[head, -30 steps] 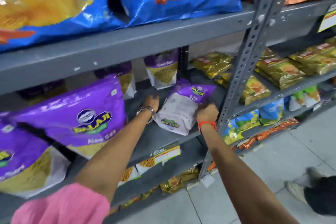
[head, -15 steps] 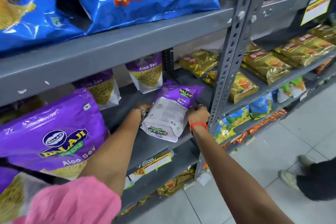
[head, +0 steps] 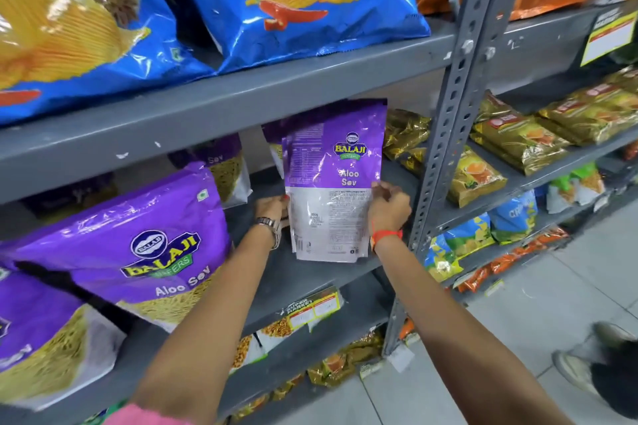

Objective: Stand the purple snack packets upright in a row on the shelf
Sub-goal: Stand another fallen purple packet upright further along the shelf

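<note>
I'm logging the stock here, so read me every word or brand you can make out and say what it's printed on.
"BALAJI WAFERS", "Aloo Sev": held purple packet, gripped by left hand and right hand.
"BALAJI WAFERS", "Aloo Sev": large purple packet.
"Sev": rear purple packet.
"SUPER MARKET": shelf price tag; its prices are blurred.
Held packet's fine print, yellow tag: unreadable.

Grey metal shelving [head: 214, 103] fills the scene, its perforated upright [head: 459, 86] standing right of centre. Price labels [head: 611, 34] hang on the shelf edges. Pale grey floor tiles [head: 538, 307] stretch away at lower right, evenly lit.
</note>
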